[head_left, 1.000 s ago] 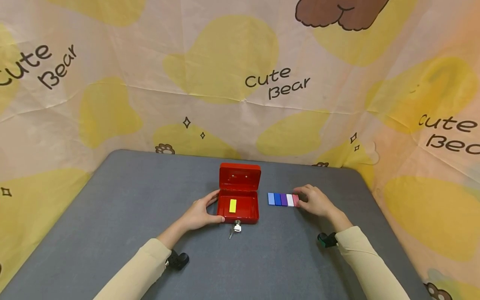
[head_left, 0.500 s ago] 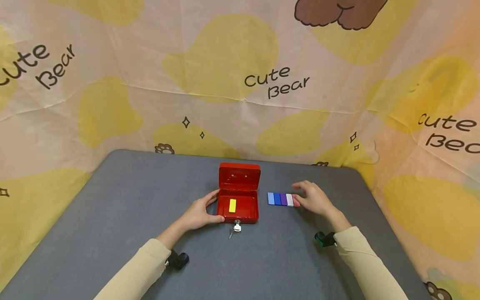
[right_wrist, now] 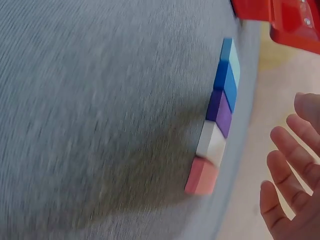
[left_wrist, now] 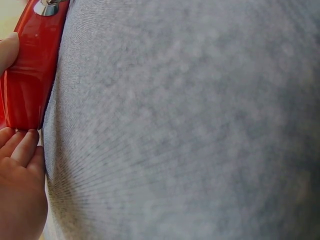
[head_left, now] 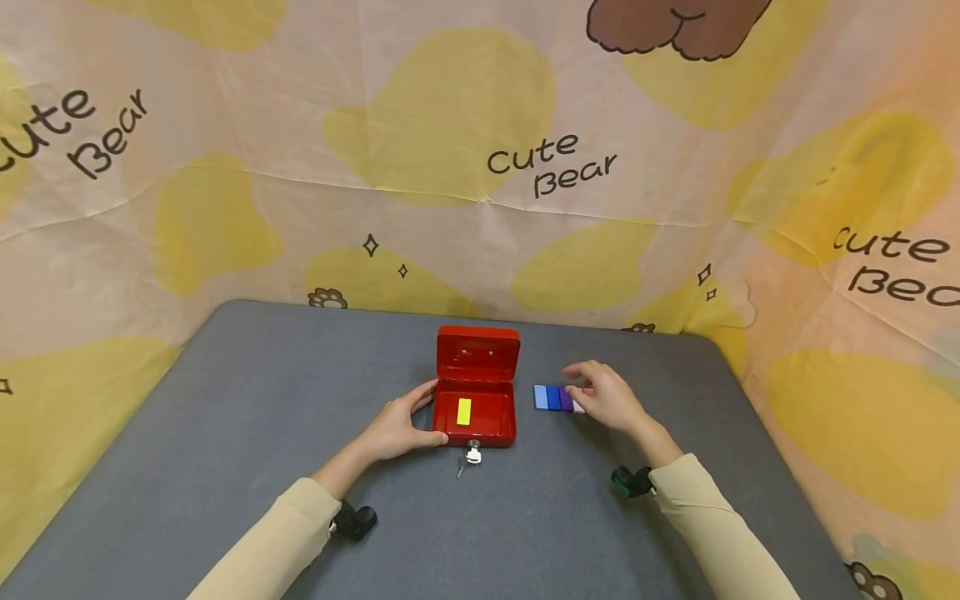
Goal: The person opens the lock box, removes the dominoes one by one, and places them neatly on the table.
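Observation:
A red cash box [head_left: 495, 427] stands with its lid [head_left: 495, 360] raised, a yellow block [head_left: 464, 412] lying inside. Keys [head_left: 473, 456] hang from the lock at its front. My left hand [head_left: 393, 429] grips the box's left side, thumb at the front corner; the left wrist view shows the fingertips touching the red wall [left_wrist: 35, 55]. Above a row of blocks hovers my right hand [head_left: 611, 400], holding nothing. In the right wrist view the row runs light blue [right_wrist: 232, 56], blue [right_wrist: 226, 80], purple [right_wrist: 221, 112], white [right_wrist: 212, 142] and pink [right_wrist: 202, 176]. From the head, my hand covers the pink one.
The grey table [head_left: 300, 375] lies under everything, its far edge close to a patterned cloth backdrop [head_left: 420, 108]. More of the cloth hangs along both sides. A black wrist camera [head_left: 356, 522] sits by the left cuff, another [head_left: 632, 482] by the right.
My right hand has come off the pink end of the row and shifted left, over the white and purple blocks. The left hand and cash box stay put.

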The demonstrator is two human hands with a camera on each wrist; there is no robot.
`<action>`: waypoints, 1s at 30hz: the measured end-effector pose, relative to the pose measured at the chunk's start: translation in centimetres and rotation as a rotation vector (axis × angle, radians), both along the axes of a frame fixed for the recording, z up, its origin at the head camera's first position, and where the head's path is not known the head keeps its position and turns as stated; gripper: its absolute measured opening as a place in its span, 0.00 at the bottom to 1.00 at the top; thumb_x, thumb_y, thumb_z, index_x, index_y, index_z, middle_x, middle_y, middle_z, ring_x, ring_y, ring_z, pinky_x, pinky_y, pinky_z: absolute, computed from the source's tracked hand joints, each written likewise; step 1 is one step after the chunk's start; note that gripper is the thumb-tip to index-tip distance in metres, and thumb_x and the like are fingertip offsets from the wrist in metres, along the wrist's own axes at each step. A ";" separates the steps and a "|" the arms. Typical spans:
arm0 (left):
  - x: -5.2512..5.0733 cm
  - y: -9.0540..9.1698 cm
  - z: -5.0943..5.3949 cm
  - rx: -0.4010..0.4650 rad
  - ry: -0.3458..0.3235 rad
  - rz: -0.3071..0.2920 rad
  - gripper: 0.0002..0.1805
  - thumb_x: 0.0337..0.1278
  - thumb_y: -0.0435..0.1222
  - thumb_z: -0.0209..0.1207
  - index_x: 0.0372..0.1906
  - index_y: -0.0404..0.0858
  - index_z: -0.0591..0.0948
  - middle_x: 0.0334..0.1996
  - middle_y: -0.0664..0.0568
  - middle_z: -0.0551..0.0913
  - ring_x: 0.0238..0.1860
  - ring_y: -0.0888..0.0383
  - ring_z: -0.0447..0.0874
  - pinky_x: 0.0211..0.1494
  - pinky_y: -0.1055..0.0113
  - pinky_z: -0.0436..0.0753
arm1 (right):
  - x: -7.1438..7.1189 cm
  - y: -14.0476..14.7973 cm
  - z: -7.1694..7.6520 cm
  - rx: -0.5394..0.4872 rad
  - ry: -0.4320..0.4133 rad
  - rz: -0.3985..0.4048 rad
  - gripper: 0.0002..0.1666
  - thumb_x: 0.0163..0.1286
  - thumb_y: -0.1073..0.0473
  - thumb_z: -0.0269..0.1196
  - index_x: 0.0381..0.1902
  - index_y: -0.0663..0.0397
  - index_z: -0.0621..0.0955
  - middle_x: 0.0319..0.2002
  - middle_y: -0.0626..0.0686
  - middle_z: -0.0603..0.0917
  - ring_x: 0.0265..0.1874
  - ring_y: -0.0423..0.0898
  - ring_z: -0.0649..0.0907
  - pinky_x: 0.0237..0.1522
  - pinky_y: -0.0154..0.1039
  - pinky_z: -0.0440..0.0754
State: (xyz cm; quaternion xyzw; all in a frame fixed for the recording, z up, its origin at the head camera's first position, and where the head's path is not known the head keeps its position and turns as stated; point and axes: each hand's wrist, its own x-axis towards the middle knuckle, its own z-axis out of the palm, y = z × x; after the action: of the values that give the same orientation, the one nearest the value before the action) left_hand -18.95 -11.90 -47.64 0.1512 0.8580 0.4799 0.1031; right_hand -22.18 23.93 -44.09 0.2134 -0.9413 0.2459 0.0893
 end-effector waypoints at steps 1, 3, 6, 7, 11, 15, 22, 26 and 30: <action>0.0 0.0 0.0 -0.001 0.000 0.001 0.49 0.37 0.44 0.72 0.69 0.43 0.60 0.65 0.49 0.66 0.64 0.54 0.67 0.64 0.50 0.66 | 0.0 -0.3 0.0 -0.003 -0.004 0.008 0.17 0.59 0.59 0.63 0.46 0.58 0.81 0.41 0.53 0.82 0.35 0.49 0.78 0.36 0.43 0.76; 0.0 0.0 0.0 -0.002 0.001 0.000 0.50 0.37 0.45 0.72 0.69 0.43 0.60 0.65 0.48 0.66 0.64 0.54 0.67 0.64 0.50 0.66 | 0.0 -0.8 0.0 -0.007 -0.015 0.016 0.17 0.60 0.59 0.63 0.47 0.58 0.80 0.41 0.52 0.82 0.36 0.49 0.79 0.38 0.44 0.77; 0.0 -0.1 0.1 -0.002 0.004 -0.003 0.50 0.37 0.45 0.72 0.69 0.42 0.60 0.66 0.48 0.66 0.64 0.54 0.67 0.64 0.50 0.65 | 0.0 -1.6 -0.1 -0.011 -0.031 0.033 0.17 0.60 0.58 0.63 0.47 0.58 0.80 0.42 0.52 0.82 0.37 0.49 0.80 0.40 0.44 0.78; 0.0 -0.1 0.1 -0.002 0.003 -0.001 0.50 0.37 0.45 0.72 0.69 0.43 0.60 0.66 0.48 0.66 0.64 0.54 0.67 0.65 0.50 0.65 | 0.0 -1.9 -0.2 -0.008 -0.036 0.039 0.17 0.60 0.58 0.63 0.47 0.57 0.80 0.42 0.52 0.81 0.37 0.49 0.79 0.40 0.44 0.78; 0.0 0.0 0.1 0.005 -0.002 0.000 0.50 0.36 0.45 0.72 0.69 0.43 0.60 0.66 0.49 0.66 0.64 0.55 0.67 0.64 0.51 0.66 | 0.1 -3.2 -0.5 -0.005 -0.047 0.066 0.17 0.61 0.58 0.63 0.47 0.56 0.80 0.41 0.51 0.81 0.35 0.48 0.78 0.39 0.41 0.77; 0.1 0.1 0.1 0.002 -0.002 0.001 0.50 0.37 0.45 0.72 0.69 0.43 0.60 0.65 0.48 0.66 0.64 0.54 0.67 0.64 0.51 0.66 | 0.4 -4.4 -0.7 -0.022 -0.045 0.107 0.17 0.61 0.57 0.63 0.47 0.56 0.80 0.41 0.51 0.81 0.35 0.49 0.77 0.39 0.41 0.76; 0.1 0.0 0.0 0.004 0.000 0.001 0.50 0.37 0.45 0.72 0.69 0.42 0.60 0.65 0.48 0.66 0.64 0.53 0.67 0.62 0.51 0.68 | 0.6 -6.2 -0.9 -0.008 0.006 0.182 0.17 0.59 0.58 0.65 0.46 0.55 0.80 0.40 0.52 0.82 0.35 0.48 0.78 0.40 0.40 0.77; 0.0 0.0 -0.1 0.017 -0.008 0.001 0.50 0.37 0.45 0.72 0.69 0.43 0.60 0.66 0.48 0.66 0.65 0.54 0.67 0.62 0.52 0.69 | 0.6 -7.0 -0.9 -0.006 0.008 0.197 0.18 0.58 0.57 0.65 0.47 0.53 0.80 0.40 0.52 0.82 0.36 0.47 0.77 0.40 0.40 0.77; 0.0 -0.1 -0.1 0.020 -0.009 0.000 0.50 0.37 0.45 0.72 0.69 0.44 0.60 0.65 0.48 0.67 0.65 0.54 0.66 0.63 0.51 0.68 | 0.7 -7.7 -0.7 0.002 -0.010 0.192 0.18 0.59 0.56 0.65 0.48 0.51 0.80 0.40 0.50 0.81 0.37 0.44 0.76 0.41 0.38 0.78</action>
State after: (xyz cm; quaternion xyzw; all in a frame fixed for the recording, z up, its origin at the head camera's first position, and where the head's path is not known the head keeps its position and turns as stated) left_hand -18.94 -11.98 -47.73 0.1500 0.8528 0.4890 0.1057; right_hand -21.44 16.19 -44.76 0.3012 -0.9172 0.2537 0.0604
